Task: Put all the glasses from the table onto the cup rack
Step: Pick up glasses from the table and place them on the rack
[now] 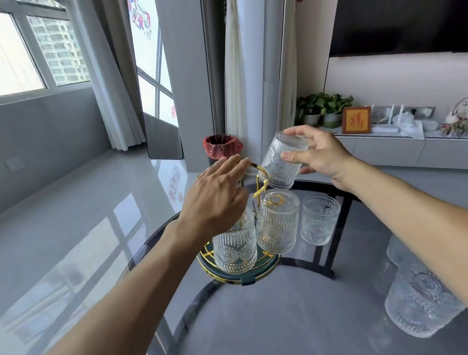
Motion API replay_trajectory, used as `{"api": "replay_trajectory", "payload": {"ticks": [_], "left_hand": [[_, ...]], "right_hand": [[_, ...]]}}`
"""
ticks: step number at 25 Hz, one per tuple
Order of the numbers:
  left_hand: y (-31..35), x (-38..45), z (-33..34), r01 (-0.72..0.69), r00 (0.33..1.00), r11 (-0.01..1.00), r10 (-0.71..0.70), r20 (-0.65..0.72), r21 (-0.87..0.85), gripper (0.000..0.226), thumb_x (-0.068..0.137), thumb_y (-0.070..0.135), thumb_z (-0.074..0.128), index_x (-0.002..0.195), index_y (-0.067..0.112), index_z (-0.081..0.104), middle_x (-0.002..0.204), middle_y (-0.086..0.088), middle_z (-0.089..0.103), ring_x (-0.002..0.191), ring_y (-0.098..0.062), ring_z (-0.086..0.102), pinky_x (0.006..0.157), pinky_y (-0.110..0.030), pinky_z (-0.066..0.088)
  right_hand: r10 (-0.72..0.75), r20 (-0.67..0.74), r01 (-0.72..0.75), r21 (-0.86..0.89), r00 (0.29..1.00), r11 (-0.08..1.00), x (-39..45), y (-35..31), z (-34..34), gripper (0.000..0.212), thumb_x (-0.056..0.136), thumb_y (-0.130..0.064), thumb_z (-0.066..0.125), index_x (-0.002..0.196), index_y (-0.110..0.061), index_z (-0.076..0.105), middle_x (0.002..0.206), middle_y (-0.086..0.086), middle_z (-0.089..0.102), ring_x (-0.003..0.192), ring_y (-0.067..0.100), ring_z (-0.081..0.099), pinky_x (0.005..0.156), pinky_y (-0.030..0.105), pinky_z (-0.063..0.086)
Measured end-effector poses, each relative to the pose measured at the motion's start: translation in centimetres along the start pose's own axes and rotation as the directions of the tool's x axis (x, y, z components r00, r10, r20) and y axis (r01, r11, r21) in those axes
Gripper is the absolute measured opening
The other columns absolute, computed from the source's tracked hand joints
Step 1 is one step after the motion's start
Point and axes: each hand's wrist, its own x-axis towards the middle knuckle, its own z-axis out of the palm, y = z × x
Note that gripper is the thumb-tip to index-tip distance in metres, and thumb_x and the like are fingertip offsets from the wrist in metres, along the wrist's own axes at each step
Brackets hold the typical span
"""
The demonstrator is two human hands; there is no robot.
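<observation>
A gold wire cup rack on a round green base stands on the glass table. Two ribbed glasses hang upside down on it, one at the front left and one at the right. My right hand holds a third ribbed glass upside down and tilted, its mouth right by the rack's upper gold arm. My left hand hovers over the rack's top, fingers spread; whether it touches the rack is hidden. Another glass stands upright on the table right of the rack. More glasses sit at the near right, partly behind my right forearm.
The round glass table has a dark frame beneath. Behind it a bin with a red bag stands on the floor. A low cabinet with potted plants and a framed sign runs along the right wall.
</observation>
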Motion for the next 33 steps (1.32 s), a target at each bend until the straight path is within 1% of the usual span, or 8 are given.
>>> {"api": "replay_trajectory", "payload": {"ticks": [5, 8, 12, 17, 21, 25, 29, 33], "left_hand": [[0.0, -0.2, -0.2, -0.011, 1.000, 1.000, 0.011, -0.012, -0.007, 0.063, 0.089, 0.027, 0.034, 0.151, 0.014, 0.034, 0.158, -0.005, 0.036, 0.145, -0.019, 0.027, 0.116, -0.031, 0.020], [0.1, -0.2, -0.3, -0.015, 1.000, 1.000, 0.015, -0.006, -0.006, 0.063, 0.089, 0.027, 0.034, 0.151, 0.013, 0.035, 0.157, -0.004, 0.037, 0.144, -0.019, 0.029, 0.115, -0.030, 0.021], [-0.2, -0.3, -0.5, -0.023, 1.000, 1.000, 0.023, 0.006, 0.001, 0.063, 0.089, 0.026, 0.033, 0.151, 0.014, 0.035, 0.157, -0.003, 0.037, 0.144, -0.018, 0.029, 0.115, -0.030, 0.022], [0.1, -0.2, -0.4, -0.008, 1.000, 1.000, 0.008, 0.000, -0.029, 0.064, 0.088, 0.027, 0.033, 0.151, 0.014, 0.034, 0.157, -0.003, 0.037, 0.142, -0.017, 0.028, 0.113, -0.031, 0.024], [0.5, -0.1, -0.5, 0.037, 0.998, 0.997, -0.033, 0.054, -0.071, 0.069, 0.086, 0.031, 0.032, 0.153, 0.016, 0.029, 0.161, -0.002, 0.028, 0.148, -0.019, 0.020, 0.117, -0.037, 0.020], [1.7, 0.2, -1.0, 0.118, 0.980, 0.993, -0.119, 0.160, 0.016, 0.069, 0.093, 0.039, 0.041, 0.156, 0.019, 0.020, 0.165, -0.004, 0.013, 0.151, -0.024, 0.010, 0.120, -0.053, 0.014], [6.9, -3.7, 0.9, 0.114, 0.993, 0.994, -0.114, -0.039, 0.003, 0.068, 0.095, 0.040, 0.047, 0.155, 0.020, 0.023, 0.165, -0.004, 0.015, 0.152, -0.023, 0.010, 0.121, -0.050, 0.010], [12.2, -8.3, 2.8, 0.042, 0.999, 0.994, -0.038, 0.037, -0.106, 0.071, 0.094, 0.043, 0.047, 0.156, 0.022, 0.020, 0.164, -0.004, 0.019, 0.151, -0.021, 0.013, 0.121, -0.047, 0.013]], "right_hand": [[-0.099, 0.148, 0.133, -0.246, 0.984, 0.960, 0.9, 0.2, 1.4, 0.052, 0.072, -0.016, 0.083, 0.118, -0.028, 0.064, 0.136, 0.000, 0.055, 0.112, 0.006, 0.055, 0.099, 0.036, 0.044], [-0.064, 0.270, 0.155, -0.331, 0.961, 0.931, 0.8, 1.0, 2.0, 0.054, 0.070, -0.016, 0.085, 0.119, -0.026, 0.063, 0.115, -0.014, 0.065, 0.059, -0.021, 0.047, 0.073, 0.013, 0.040], [-0.013, 0.325, 0.148, -0.394, 0.945, 0.907, 0.6, 2.9, 2.2, 0.046, 0.073, -0.022, 0.083, 0.114, -0.032, 0.064, 0.040, -0.032, 0.046, 0.038, -0.007, 0.040, 0.041, 0.006, 0.029], [0.029, 0.330, 0.086, -0.330, 0.944, 0.940, 0.6, 3.2, 2.2, 0.051, 0.076, -0.016, 0.080, 0.121, -0.033, 0.063, 0.077, -0.026, 0.062, 0.049, -0.010, 0.045, 0.057, 0.004, 0.035], [0.085, 0.248, 0.010, -0.357, 0.965, 0.934, -2.3, 3.8, 2.0, 0.067, 0.087, -0.013, 0.069, 0.140, -0.045, 0.043, 0.148, -0.004, 0.046, 0.121, 0.015, 0.055, 0.097, 0.030, 0.047], [0.054, -0.009, -0.053, -0.389, 0.999, 0.920, -8.8, 3.5, -1.2, 0.055, 0.086, -0.015, 0.064, 0.136, -0.034, 0.049, 0.144, 0.003, 0.050, 0.128, 0.025, 0.049, 0.095, 0.032, 0.042], [0.020, 0.051, 0.014, -0.592, 0.998, 0.806, -15.4, 2.5, -5.1, 0.043, 0.082, -0.023, 0.065, 0.125, -0.027, 0.059, 0.136, 0.000, 0.056, 0.122, 0.022, 0.051, 0.092, 0.029, 0.037], [0.278, 0.124, -0.051, -0.835, 0.952, 0.548, -20.2, 2.5, -8.8, 0.060, 0.078, -0.048, 0.066, 0.132, -0.028, 0.050, 0.141, 0.001, 0.049, 0.123, 0.028, 0.049, 0.096, 0.039, 0.042]]}}
